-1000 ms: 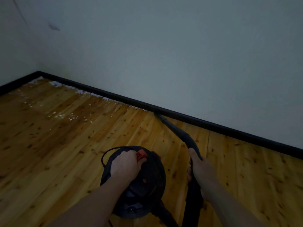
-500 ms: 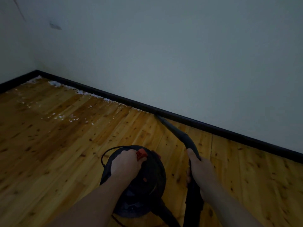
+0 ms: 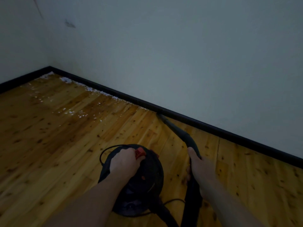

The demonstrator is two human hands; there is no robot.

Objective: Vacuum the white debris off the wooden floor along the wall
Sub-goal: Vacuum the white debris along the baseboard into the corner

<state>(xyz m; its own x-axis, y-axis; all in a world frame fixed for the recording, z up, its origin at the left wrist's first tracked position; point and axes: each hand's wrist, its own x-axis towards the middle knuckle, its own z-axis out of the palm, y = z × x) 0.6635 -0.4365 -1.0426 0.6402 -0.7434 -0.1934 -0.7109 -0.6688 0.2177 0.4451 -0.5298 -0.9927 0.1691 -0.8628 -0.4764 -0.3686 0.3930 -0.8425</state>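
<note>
Gripping rigid black vacuum wand (image 3: pixel 182 135) in closed right hand (image 3: pixel 199 166); left hand (image 3: pixel 124 161) clamped on heavy-looking round black canister (image 3: pixel 147 181). Loose white debris (image 3: pixel 91 89) lining black skirting (image 3: pixel 196 119), likely light.

No text, label, brand, number or sign can be read anywhere in the frame. The dark round vacuum cleaner (image 3: pixel 139 182) at the lower centre shows only a red part (image 3: pixel 140 152) on top, with no lettering that can be made out. The pale wall (image 3: pixel 180 54) across the upper frame carries no writing, only a faint smudge (image 3: pixel 70 25) at the upper left.
</note>
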